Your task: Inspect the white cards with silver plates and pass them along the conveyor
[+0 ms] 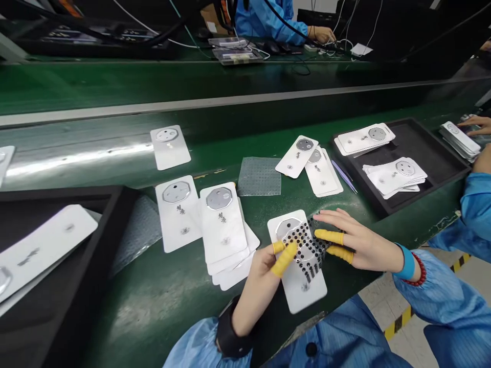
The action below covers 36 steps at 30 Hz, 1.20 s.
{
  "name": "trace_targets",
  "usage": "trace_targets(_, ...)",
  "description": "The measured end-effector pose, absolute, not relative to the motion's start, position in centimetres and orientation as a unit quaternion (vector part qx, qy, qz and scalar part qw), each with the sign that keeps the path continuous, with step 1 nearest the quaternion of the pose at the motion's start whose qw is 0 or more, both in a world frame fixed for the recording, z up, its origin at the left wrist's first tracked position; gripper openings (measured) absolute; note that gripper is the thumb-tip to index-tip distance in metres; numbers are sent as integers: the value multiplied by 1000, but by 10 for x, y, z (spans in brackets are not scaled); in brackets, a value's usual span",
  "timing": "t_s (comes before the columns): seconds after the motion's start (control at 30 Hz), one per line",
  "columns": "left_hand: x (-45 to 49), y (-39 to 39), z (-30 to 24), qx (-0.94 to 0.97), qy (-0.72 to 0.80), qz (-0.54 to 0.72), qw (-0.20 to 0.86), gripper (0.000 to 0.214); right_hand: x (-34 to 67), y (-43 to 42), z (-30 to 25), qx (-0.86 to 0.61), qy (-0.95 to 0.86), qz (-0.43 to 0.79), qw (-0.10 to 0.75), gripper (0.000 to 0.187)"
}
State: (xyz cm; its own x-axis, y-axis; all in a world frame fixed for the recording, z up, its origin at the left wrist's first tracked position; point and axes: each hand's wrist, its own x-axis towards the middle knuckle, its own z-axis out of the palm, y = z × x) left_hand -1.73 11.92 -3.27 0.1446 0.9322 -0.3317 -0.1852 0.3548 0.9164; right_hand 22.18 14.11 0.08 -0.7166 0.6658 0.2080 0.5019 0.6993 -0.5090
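My left hand (261, 281) and my right hand (360, 245) both wear yellow finger cots. They sit on a black perforated sheet (307, 245) lying over a white card (307, 299) with a round silver disc (287, 227). The left fingertips pinch the sheet's near edge, while the right fingers spread across its right side. Left of my hands lies a stack of white cards (222, 225), next to a single card (178, 212). A clear dimpled sheet (260, 176) lies beyond them.
Black foam trays hold white cards at right (447, 153) and left (115, 191) on the green bench (161, 301). Blue tweezers (344, 176) lie by the right tray. A co-worker's hand (473, 125) rests on a card stack (460, 140). Another blue-sleeved person (264, 20) works across the raised rail (192, 105).
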Motion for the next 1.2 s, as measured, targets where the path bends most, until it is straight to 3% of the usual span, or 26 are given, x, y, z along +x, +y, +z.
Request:
trace_targets(0.1, -14, 121, -28, 360, 487, 427, 671, 25, 210, 147, 7, -320, -882, 282, 200, 50)
trace_targets(0.23, -15, 120, -31, 341, 476, 430, 687, 21, 179, 148, -1, -317, -834, 298, 340, 19)
trace_targets(0.3, -16, 118, -34, 326, 473, 432, 695, 21, 164, 147, -13, -330, -828, 259, 373, 13)
trace_targets(0.57, -13, 117, -34, 255, 484, 446, 709, 26, 148, 137, -29, -307, -887, 84, 334, 17)
trace_targets(0.7, -11, 118, -33, 258, 494, 439, 705, 27, 147, 142, -30, -317, -898, 101, 288, 15)
trace_targets(0.83, -15, 120, -32, 281, 494, 420, 708, 28, 163, 149, -37, -313, -883, 178, 300, 14)
trace_targets(0.97, -25, 120, -33, 370, 547, 444, 606, 40, 197, 154, -44, -380, -849, 236, 283, 13)
trace_targets(1.03, -28, 117, -34, 424, 560, 465, 538, 57, 209, 155, -40, -414, -819, 262, 299, 11)
trace_targets(1.13, -25, 108, -32, 441, 546, 455, 549, 94, 208, 154, -22, -444, -763, 276, 380, 9)
trace_targets(1.2, -22, 102, -28, 442, 534, 435, 574, 94, 193, 151, -8, -433, -743, 271, 433, 10)
